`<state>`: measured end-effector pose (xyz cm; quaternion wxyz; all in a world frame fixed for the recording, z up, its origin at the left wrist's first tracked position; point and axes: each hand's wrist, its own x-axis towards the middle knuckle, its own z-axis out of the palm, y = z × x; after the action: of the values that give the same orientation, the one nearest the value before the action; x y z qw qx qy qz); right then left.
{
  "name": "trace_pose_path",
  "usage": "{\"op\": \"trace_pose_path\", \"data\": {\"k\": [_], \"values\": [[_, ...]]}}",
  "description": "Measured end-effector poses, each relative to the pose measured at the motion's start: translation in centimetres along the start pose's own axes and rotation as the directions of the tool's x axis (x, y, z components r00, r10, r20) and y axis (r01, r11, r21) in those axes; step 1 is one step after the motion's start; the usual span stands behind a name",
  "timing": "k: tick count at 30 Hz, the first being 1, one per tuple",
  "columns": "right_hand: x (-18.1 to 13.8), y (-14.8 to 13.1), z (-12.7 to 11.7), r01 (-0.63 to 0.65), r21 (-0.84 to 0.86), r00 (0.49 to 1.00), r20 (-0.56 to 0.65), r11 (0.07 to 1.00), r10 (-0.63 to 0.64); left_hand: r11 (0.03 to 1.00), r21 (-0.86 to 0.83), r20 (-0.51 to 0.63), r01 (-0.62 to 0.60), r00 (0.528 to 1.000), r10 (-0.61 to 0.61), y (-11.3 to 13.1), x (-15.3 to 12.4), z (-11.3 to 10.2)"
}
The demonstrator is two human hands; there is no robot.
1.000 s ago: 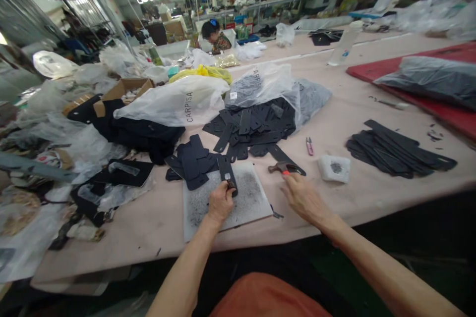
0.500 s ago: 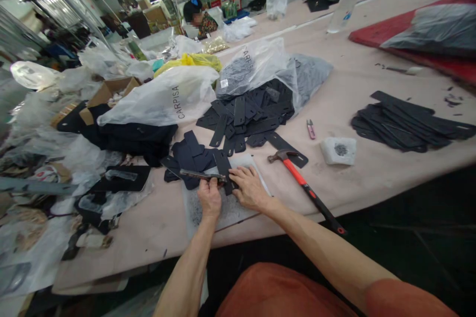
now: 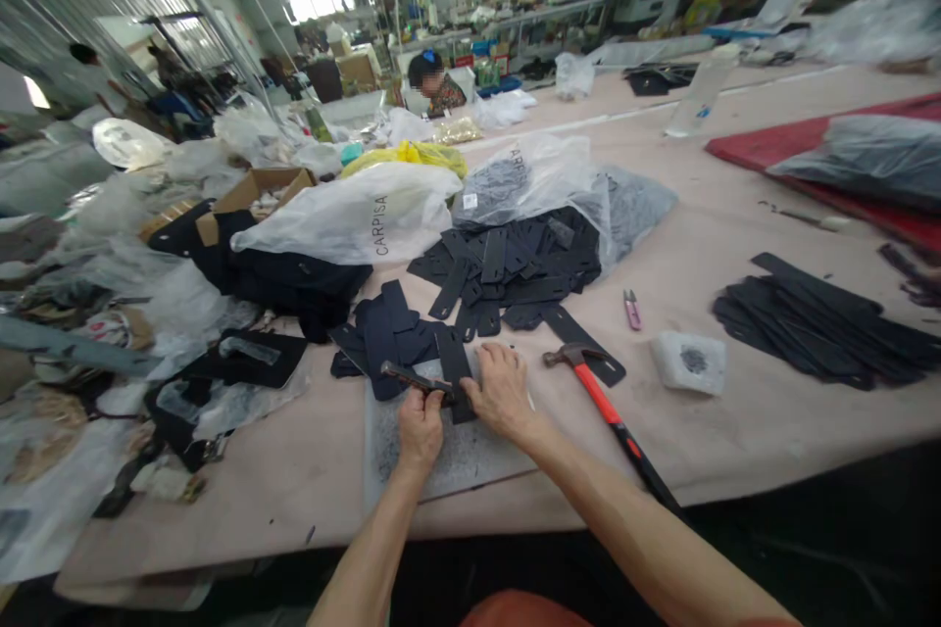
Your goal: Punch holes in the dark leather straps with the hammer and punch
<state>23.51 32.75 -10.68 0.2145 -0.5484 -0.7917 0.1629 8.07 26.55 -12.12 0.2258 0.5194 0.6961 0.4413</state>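
Note:
My left hand (image 3: 420,427) is closed round a slim dark metal tool (image 3: 413,378) that lies nearly level over a black strap piece (image 3: 455,373). My right hand (image 3: 501,392) presses that strap down on a grey speckled pad (image 3: 456,456) with its fingers flat and spread. A hammer with a red and black handle (image 3: 604,406) lies on the table just right of my right hand, untouched. A small heap of black strap pieces (image 3: 387,334) lies at the pad's far edge.
A larger pile of black straps (image 3: 515,265) spills from a clear bag. More straps (image 3: 823,323) lie stacked at the right. Small pink snips (image 3: 630,309) and a white block (image 3: 688,361) sit nearby. Bags, boxes and clutter fill the left. A person (image 3: 433,83) sits far back.
A second ago my right hand was at the hammer; it let go and moved left onto the strap. The left hand has brought the metal tool level over the strap.

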Motion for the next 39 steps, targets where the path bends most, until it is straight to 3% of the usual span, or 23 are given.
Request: {"op": "trace_pose_path", "data": {"k": [5, 10, 12, 15, 19, 21, 23, 26, 29, 31, 34, 39], "values": [[4.8, -1.6, 2.1, -0.105, 0.024, 0.992, 0.068, 0.994, 0.103, 1.0, -0.015, -0.1, 0.004, 0.995, -0.005, -0.9, -0.5, 0.0], [5.8, -1.8, 2.6, -0.16, 0.019, 0.987, 0.029, 0.987, 0.159, 0.995, -0.003, -0.255, 0.099, 0.962, -0.096, -1.2, -0.9, -0.1], [7.0, -0.8, 1.2, -0.167, 0.004, 0.986, 0.026, 0.986, 0.167, 0.988, -0.029, -0.265, 0.152, 0.952, -0.154, -1.1, -0.8, -0.2], [11.3, 1.2, -3.0, -0.166, -0.024, 0.986, -0.01, 0.986, 0.165, 0.984, -0.067, -0.242, 0.168, 0.953, -0.179, -0.9, -0.7, -0.3], [17.9, 2.6, -9.0, -0.209, -0.102, 0.957, -0.227, 0.973, 0.182, 0.985, -0.082, -0.215, 0.151, 0.963, -0.165, -1.0, -0.7, -0.3], [19.6, 1.7, -9.8, -0.215, -0.114, 0.948, -0.265, 0.97, 0.179, 0.985, -0.089, -0.207, 0.15, 0.964, -0.165, -1.1, -0.7, -0.2], [19.8, -0.3, -8.2, -0.185, -0.089, 0.974, -0.147, 0.979, 0.171, 0.985, -0.091, -0.203, 0.149, 0.965, -0.165, -1.2, -0.7, -0.2], [18.4, -4.1, -2.4, -0.131, -0.037, 0.986, 0.098, 0.991, 0.135, 0.985, -0.099, -0.201, 0.144, 0.966, -0.161, -1.1, -0.6, -0.1], [17.6, -7.5, 3.7, -0.142, -0.015, 0.964, 0.227, 0.99, 0.141, 0.983, -0.114, -0.192, 0.145, 0.967, -0.165, -0.8, -0.6, -0.2], [18.1, -9.1, 6.4, -0.17, -0.003, 0.949, 0.27, 0.985, 0.164, 0.983, -0.114, -0.188, 0.144, 0.968, -0.164, -0.7, -0.5, -0.3], [19.8, -10.2, 8.3, -0.225, 0.022, 0.933, 0.294, 0.974, 0.209, 0.986, -0.102, -0.197, 0.134, 0.969, -0.152, -0.6, -0.5, -0.2], [22.0, -10.5, 8.1, -0.31, 0.176, 0.915, 0.324, 0.934, 0.242, 0.991, -0.089, -0.212, 0.097, 0.971, -0.114, -0.7, -0.4, 0.0]]}}
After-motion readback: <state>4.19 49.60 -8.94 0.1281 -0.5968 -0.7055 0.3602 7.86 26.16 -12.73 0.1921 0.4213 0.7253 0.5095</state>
